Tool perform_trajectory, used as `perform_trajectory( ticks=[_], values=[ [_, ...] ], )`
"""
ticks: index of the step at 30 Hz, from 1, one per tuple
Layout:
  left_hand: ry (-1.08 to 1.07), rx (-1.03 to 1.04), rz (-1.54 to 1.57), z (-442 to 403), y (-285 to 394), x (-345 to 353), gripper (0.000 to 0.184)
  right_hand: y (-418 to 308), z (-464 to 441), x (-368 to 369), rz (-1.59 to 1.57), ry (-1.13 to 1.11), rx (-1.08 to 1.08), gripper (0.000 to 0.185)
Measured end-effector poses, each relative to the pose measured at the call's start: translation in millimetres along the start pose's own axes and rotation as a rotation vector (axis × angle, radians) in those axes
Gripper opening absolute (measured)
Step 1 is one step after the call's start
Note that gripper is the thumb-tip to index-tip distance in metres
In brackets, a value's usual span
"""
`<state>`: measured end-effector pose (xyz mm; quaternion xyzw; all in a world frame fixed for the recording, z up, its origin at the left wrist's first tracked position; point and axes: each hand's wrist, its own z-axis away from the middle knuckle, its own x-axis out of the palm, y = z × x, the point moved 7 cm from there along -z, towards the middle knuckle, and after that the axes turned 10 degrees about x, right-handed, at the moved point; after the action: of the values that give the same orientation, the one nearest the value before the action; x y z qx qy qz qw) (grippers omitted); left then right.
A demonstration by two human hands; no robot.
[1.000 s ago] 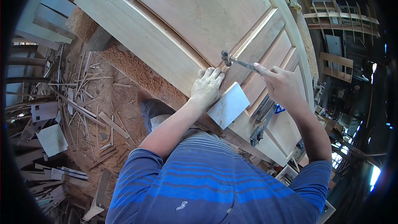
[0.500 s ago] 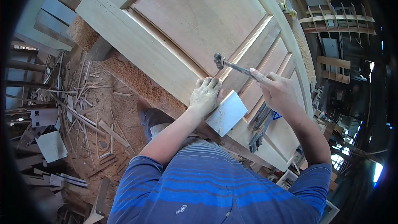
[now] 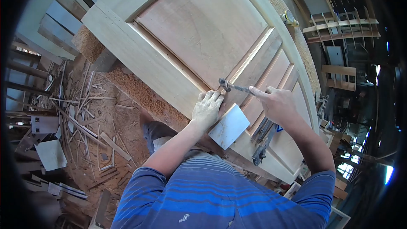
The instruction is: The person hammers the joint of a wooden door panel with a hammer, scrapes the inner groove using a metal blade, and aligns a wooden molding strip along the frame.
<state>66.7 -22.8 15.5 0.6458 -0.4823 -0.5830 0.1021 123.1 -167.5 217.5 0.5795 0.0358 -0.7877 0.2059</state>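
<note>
Hammer [image 3: 240, 88] gripped in the wrapped fingers of the right hand [image 3: 277, 105], its head sits just past the left hand [image 3: 206, 109], by the near edge of the panelled door [image 3: 205, 38], apparently for tapping there; further blows call for clear fingertips. Whether the bent left fingers hold anything, or the head touches the door, cannot be told

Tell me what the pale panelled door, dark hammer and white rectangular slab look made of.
Pale panelled door: probably bare wood, matte with faint grain. Dark hammer: likely metal head, dull and dark; handle unclear. White rectangular slab: perhaps coated board, flat white face, cream edge.
</note>
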Motion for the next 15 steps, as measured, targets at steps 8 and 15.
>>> perform_trajectory(
  ticks=[8,15],
  values=[
    [-0.021,0.002,-0.031,2,-1,5,0.034,-2,4,7,0.021,-0.054,0.029,0.048],
    [-0.048,-0.027,-0.001,1,-1,4,0.035,-6,5,-5,-0.067,0.029,0.057,0.048]
  ],
)
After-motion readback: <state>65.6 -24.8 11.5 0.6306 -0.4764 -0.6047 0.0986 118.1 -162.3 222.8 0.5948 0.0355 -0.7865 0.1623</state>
